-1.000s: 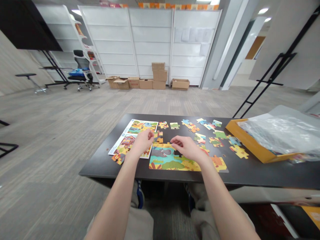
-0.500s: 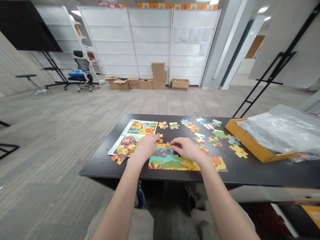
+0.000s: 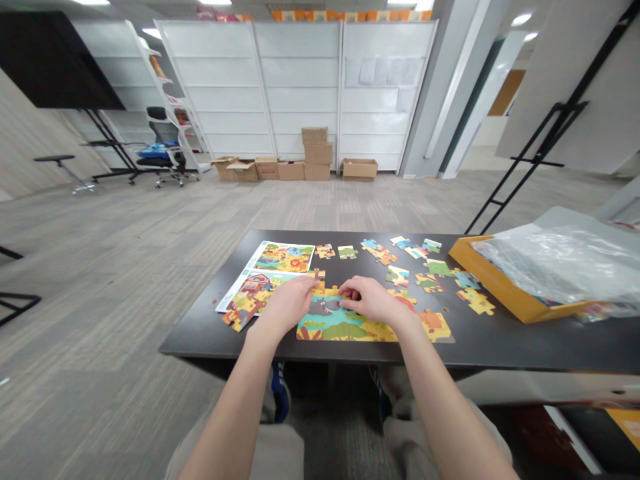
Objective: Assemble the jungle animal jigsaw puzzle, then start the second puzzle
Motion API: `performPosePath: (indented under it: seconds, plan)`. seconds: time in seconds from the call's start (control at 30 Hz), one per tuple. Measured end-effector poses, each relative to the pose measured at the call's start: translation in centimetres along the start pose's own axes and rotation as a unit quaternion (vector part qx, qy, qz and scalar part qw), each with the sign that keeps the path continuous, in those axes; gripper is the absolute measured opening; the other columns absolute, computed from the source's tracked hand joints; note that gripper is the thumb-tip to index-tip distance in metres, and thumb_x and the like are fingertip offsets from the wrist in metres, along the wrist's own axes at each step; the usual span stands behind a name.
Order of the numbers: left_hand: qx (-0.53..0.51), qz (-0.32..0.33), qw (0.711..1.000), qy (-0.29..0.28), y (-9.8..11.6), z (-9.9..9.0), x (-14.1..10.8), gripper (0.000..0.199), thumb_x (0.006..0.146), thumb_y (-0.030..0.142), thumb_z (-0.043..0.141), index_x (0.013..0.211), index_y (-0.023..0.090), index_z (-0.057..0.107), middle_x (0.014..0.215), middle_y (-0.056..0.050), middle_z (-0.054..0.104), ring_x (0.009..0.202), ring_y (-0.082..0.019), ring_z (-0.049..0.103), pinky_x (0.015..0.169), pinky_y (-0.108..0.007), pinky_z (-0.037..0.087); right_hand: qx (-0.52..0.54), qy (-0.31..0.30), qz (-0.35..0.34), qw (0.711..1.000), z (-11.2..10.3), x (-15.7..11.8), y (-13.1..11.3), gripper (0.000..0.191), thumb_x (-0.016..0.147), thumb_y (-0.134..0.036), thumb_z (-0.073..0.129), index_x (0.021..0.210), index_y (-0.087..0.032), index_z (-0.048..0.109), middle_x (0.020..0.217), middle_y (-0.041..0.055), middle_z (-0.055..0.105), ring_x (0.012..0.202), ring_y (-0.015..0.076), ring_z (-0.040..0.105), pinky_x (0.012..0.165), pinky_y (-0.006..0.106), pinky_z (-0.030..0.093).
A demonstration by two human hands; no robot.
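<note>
A partly joined jigsaw puzzle [image 3: 345, 330] with a grey hippo, green bushes and yellow ground lies at the table's near edge. My left hand [image 3: 289, 303] is at its upper left corner, fingers closed around the edge of a yellow-brown puzzle piece [image 3: 318, 274]. Over the puzzle's top middle, my right hand [image 3: 373, 300] has its fingers curled in with the thumb near the hippo; whatever lies between them is hidden. Part of the puzzle is covered by my right hand and wrist. Left of my left hand is a printed picture sheet [image 3: 285, 257], with joined pieces [image 3: 240, 315] overlapping its lower edge.
Several loose puzzle pieces [image 3: 397, 275] are spread across the back and right of the dark table [image 3: 200, 327]. A yellow box [image 3: 505, 293] holding clear plastic wrap [image 3: 550, 257] stands at the right. Cardboard boxes [image 3: 317, 153] line the far shelves.
My left hand has shifted slightly down on the puzzle's upper left. The fingers of my right hand have curled in more and moved slightly left. The view has tilted a little.
</note>
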State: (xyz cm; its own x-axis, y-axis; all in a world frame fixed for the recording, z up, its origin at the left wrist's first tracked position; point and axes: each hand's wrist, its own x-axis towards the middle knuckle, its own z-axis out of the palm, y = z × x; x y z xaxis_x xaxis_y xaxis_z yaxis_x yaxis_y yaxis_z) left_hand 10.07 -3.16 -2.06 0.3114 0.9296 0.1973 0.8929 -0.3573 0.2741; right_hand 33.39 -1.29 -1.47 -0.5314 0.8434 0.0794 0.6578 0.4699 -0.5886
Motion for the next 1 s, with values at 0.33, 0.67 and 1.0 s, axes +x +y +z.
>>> performPosePath:
  seconds: [0.33, 0.67, 1.0]
  plan:
    - [0.057, -0.227, 0.97, -0.069, -8.3, -8.1, -6.2, 0.048, 0.078, 0.052, 0.064, 0.113, 0.021, 0.074, 0.112, -0.011, 0.077, 0.1, -0.034, 0.072, 0.084, -0.037, 0.054, 0.014, -0.003, -0.002, 1.0, -0.2, 0.1, 0.3, 0.012, 0.089, -0.026, 0.069, 0.097, -0.018, 0.074, 0.09, 0.0054, 0.07, 0.076, 0.0161, 0.064, 0.072, 0.027, 0.049]
    - [0.05, -0.255, 0.96, -0.105, -8.1, -6.7, -6.1, 0.062, 0.069, 0.048, 0.071, 0.126, 0.025, 0.07, 0.104, -0.009, 0.077, 0.092, -0.032, 0.072, 0.073, -0.035, 0.051, 0.039, 0.0, 0.021, 0.999, -1.6, -1.0, 0.1, 0.011, 0.09, -0.025, 0.065, 0.095, -0.019, 0.073, 0.085, 0.0046, 0.073, 0.073, 0.0166, 0.066, 0.07, 0.028, 0.051]
    - [-0.112, -0.002, 0.992, 0.065, 2.8, -3.5, -1.7, 0.049, 0.08, 0.043, 0.073, 0.124, 0.023, 0.065, 0.125, -0.009, 0.069, 0.111, -0.027, 0.066, 0.098, -0.039, 0.052, 0.211, -0.01, -0.016, 0.977, -3.1, -2.2, 0.2, 0.033, 0.08, -0.04, 0.078, 0.105, -0.02, 0.071, 0.101, 0.0053, 0.074, 0.082, 0.0166, 0.067, 0.073, 0.029, 0.055]
